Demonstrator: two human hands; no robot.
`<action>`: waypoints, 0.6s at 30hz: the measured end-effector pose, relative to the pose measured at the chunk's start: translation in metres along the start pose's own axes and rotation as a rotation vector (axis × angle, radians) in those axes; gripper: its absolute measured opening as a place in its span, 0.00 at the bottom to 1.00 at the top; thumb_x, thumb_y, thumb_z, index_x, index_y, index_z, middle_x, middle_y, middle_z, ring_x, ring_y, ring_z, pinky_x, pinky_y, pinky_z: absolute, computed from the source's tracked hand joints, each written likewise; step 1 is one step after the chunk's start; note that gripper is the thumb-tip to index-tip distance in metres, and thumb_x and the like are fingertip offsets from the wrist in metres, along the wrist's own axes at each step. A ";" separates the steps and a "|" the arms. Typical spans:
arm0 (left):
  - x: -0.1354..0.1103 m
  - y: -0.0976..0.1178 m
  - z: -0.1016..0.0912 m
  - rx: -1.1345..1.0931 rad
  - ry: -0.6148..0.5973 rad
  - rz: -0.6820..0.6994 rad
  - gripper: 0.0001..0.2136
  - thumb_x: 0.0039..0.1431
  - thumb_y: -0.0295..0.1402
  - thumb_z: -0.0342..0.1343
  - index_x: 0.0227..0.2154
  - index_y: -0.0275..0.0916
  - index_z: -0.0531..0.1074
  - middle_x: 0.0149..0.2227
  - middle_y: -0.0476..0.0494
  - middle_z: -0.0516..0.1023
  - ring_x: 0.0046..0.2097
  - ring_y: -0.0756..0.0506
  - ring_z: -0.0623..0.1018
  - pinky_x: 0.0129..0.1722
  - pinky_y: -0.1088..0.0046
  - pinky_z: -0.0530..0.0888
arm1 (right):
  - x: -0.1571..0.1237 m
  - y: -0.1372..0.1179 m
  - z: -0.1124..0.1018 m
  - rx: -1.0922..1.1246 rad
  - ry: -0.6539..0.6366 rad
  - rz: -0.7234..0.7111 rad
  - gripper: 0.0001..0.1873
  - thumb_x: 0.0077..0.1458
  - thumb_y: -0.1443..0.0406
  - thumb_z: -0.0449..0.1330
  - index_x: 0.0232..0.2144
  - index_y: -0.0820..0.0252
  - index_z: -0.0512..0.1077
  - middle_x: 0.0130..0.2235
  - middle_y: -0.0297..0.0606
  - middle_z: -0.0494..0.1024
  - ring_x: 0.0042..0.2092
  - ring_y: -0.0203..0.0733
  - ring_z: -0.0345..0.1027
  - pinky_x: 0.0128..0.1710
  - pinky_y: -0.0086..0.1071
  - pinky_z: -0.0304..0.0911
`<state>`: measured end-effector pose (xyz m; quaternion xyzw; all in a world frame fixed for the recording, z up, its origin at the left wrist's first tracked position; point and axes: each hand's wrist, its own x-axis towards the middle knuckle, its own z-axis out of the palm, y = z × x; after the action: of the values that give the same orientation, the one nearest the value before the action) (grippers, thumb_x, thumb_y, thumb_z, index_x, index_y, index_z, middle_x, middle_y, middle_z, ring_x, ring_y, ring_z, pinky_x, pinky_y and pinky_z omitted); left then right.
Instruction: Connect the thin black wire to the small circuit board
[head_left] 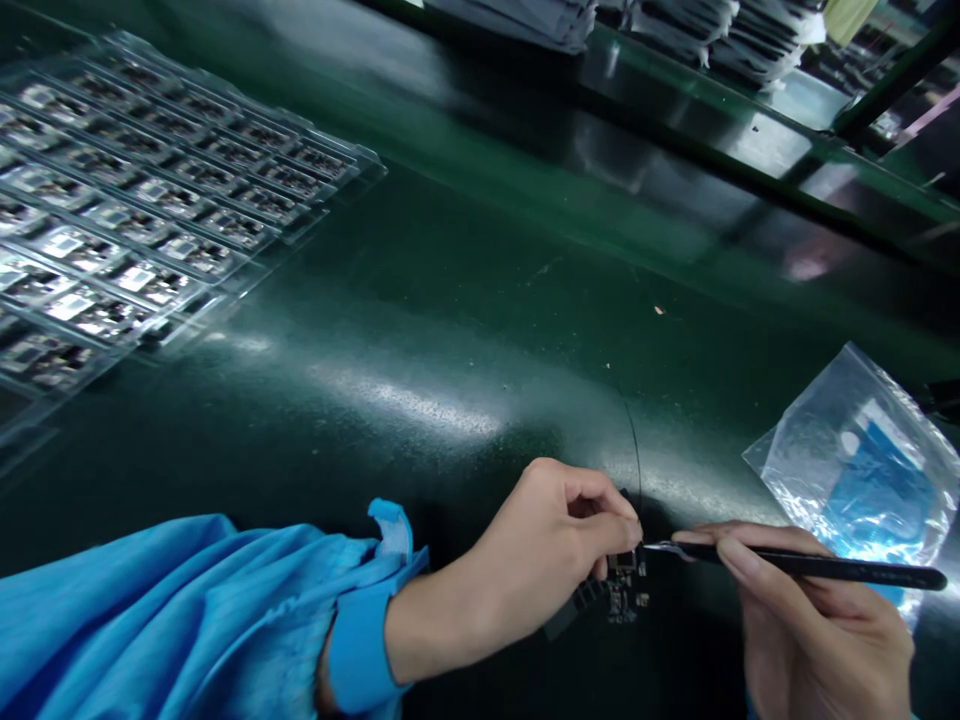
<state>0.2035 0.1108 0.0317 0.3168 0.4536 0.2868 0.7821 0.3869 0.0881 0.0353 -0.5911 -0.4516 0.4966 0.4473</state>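
My left hand [559, 530] is closed in a pinch over a small circuit board [622, 600] on the dark green table. A thin black wire [636, 445] rises in a curve from its fingertips, which seem to grip it. My right hand [817, 600] holds black-handled tweezers [810, 565] almost level. Their metal tip points left and meets the left fingertips just above the board. The left fingers hide part of the board, and the exact contact at the tip is too small to make out.
At the far left lies a clear plastic tray [247, 280] with many rows of circuit boards. A clear plastic bag [862, 470] with something blue inside rests by my right hand. Along the back runs a shelf [697, 100] bearing stacked grey packs [517, 20].
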 end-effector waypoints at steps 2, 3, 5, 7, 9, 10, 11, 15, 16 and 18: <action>0.000 0.001 0.000 -0.003 0.007 -0.010 0.07 0.51 0.23 0.54 0.20 0.31 0.71 0.20 0.52 0.67 0.23 0.56 0.65 0.23 0.82 0.61 | 0.001 -0.001 0.000 0.001 -0.006 -0.005 0.03 0.46 0.64 0.67 0.27 0.56 0.79 0.30 0.42 0.79 0.34 0.45 0.75 0.36 0.28 0.72; 0.000 0.001 0.000 -0.002 0.010 -0.014 0.07 0.51 0.23 0.54 0.20 0.31 0.71 0.19 0.52 0.67 0.22 0.56 0.65 0.23 0.82 0.61 | 0.001 -0.001 0.000 -0.003 -0.012 -0.017 0.03 0.46 0.64 0.67 0.26 0.57 0.79 0.30 0.43 0.79 0.34 0.45 0.75 0.36 0.28 0.72; 0.001 0.001 -0.001 0.000 0.012 -0.011 0.07 0.51 0.23 0.54 0.20 0.31 0.71 0.19 0.52 0.67 0.22 0.56 0.65 0.23 0.82 0.61 | 0.001 -0.002 -0.001 -0.016 -0.022 -0.051 0.02 0.46 0.64 0.67 0.26 0.57 0.79 0.29 0.42 0.79 0.33 0.45 0.75 0.35 0.26 0.72; 0.002 0.000 -0.001 0.005 0.009 -0.006 0.07 0.51 0.23 0.54 0.20 0.31 0.71 0.19 0.53 0.67 0.22 0.56 0.65 0.23 0.82 0.62 | 0.001 -0.002 0.000 -0.027 -0.019 -0.079 0.02 0.46 0.65 0.67 0.26 0.57 0.79 0.29 0.42 0.79 0.33 0.44 0.75 0.35 0.25 0.71; 0.001 -0.001 0.000 0.010 0.006 -0.003 0.06 0.51 0.23 0.54 0.20 0.31 0.71 0.19 0.53 0.67 0.22 0.56 0.65 0.23 0.82 0.62 | 0.000 -0.002 0.000 -0.029 -0.015 -0.087 0.01 0.46 0.65 0.67 0.26 0.57 0.79 0.29 0.41 0.79 0.33 0.44 0.75 0.35 0.25 0.71; 0.001 -0.001 0.000 0.014 0.005 -0.002 0.06 0.51 0.24 0.54 0.20 0.31 0.71 0.19 0.53 0.67 0.22 0.56 0.65 0.23 0.82 0.62 | 0.000 -0.002 0.000 -0.028 -0.009 -0.096 0.01 0.46 0.65 0.67 0.26 0.57 0.79 0.29 0.41 0.79 0.33 0.44 0.75 0.35 0.25 0.72; 0.001 -0.001 0.000 0.018 0.005 -0.004 0.06 0.51 0.24 0.54 0.20 0.31 0.71 0.19 0.53 0.67 0.23 0.56 0.65 0.23 0.82 0.62 | -0.001 -0.002 0.000 -0.029 -0.007 -0.101 0.01 0.46 0.65 0.67 0.26 0.57 0.79 0.29 0.41 0.79 0.33 0.44 0.75 0.35 0.25 0.72; 0.000 0.000 0.000 0.021 0.010 -0.016 0.06 0.52 0.23 0.54 0.21 0.31 0.71 0.20 0.52 0.67 0.23 0.56 0.65 0.23 0.82 0.62 | -0.001 0.000 -0.004 -0.041 -0.024 -0.129 0.02 0.47 0.66 0.66 0.28 0.56 0.79 0.29 0.42 0.79 0.33 0.46 0.75 0.34 0.29 0.74; 0.000 0.000 0.000 0.019 0.011 -0.016 0.06 0.52 0.22 0.54 0.21 0.31 0.71 0.20 0.52 0.68 0.23 0.55 0.65 0.24 0.82 0.62 | 0.000 0.000 -0.006 -0.044 -0.036 -0.142 0.02 0.48 0.67 0.66 0.28 0.56 0.79 0.29 0.41 0.79 0.33 0.46 0.75 0.35 0.30 0.73; 0.001 0.001 0.000 0.022 0.011 -0.014 0.07 0.52 0.22 0.53 0.21 0.31 0.71 0.20 0.52 0.68 0.23 0.55 0.65 0.24 0.81 0.62 | 0.000 0.000 -0.010 -0.057 -0.057 -0.178 0.03 0.49 0.68 0.65 0.29 0.56 0.79 0.30 0.41 0.79 0.33 0.46 0.75 0.36 0.30 0.73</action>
<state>0.2037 0.1116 0.0319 0.3207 0.4632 0.2780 0.7780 0.3969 0.0869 0.0366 -0.5468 -0.5289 0.4584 0.4595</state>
